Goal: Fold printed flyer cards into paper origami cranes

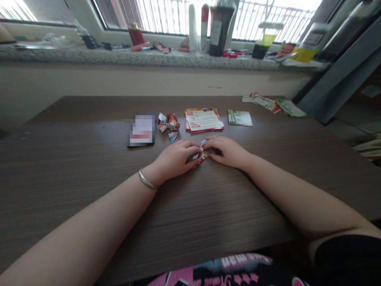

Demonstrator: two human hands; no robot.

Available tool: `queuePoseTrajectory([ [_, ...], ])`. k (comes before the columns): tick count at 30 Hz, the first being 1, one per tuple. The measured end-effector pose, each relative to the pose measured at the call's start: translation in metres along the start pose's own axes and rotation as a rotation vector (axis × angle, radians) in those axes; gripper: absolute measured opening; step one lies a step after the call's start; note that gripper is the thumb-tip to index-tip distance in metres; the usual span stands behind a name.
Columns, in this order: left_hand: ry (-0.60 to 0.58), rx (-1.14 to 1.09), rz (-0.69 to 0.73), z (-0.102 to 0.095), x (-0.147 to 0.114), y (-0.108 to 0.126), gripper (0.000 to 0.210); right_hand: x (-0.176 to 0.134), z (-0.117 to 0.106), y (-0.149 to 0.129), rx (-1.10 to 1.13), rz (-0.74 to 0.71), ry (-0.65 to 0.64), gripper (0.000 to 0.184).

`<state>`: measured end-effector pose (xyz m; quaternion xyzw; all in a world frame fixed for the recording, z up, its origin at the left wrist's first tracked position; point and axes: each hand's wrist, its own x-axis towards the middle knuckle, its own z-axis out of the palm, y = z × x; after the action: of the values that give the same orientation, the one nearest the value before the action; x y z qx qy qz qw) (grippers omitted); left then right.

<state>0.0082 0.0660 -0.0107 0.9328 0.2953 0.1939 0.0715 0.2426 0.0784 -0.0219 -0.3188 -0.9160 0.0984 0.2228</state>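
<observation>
A small piece of folded, colourful printed paper (pixel 203 155) lies on the brown table, mostly covered by my fingers. My left hand (pixel 180 158), with a silver bangle at the wrist, grips its left side with curled fingers. From the other side my right hand (pixel 228 151) pinches it, thumb and fingers bent around the paper's edge. Just beyond my left hand sits a folded paper shape (pixel 170 124) in reddish and blue print. A stack of red-bordered printed cards (pixel 204 120) lies straight ahead of my hands.
A smaller stack of green-and-white cards (pixel 240 118) lies right of the larger stack. More cards (pixel 268 104) are strewn at the table's back right. A blurred-out flat device (pixel 141 130) lies at left. Bottles, including a dark one (pixel 219 31), line the granite windowsill (pixel 166 59).
</observation>
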Motion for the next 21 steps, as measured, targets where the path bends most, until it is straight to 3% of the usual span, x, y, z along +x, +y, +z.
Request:
queuePoseTrajectory([
  [3, -0.002, 0.055, -0.038, 0.0, 0.0, 0.003, 0.022, 0.0, -0.002, -0.003, -0.077, 0.028, -0.021, 0.025],
  [12, 0.034, 0.335, 0.026, -0.001, 0.0, 0.005, 0.024, -0.001, -0.005, -0.01, -0.395, -0.138, -0.036, 0.03],
  [21, -0.044, 0.379, 0.024, -0.004, 0.002, 0.009, 0.022, -0.001, -0.002, -0.021, -0.429, -0.169, -0.058, 0.03],
])
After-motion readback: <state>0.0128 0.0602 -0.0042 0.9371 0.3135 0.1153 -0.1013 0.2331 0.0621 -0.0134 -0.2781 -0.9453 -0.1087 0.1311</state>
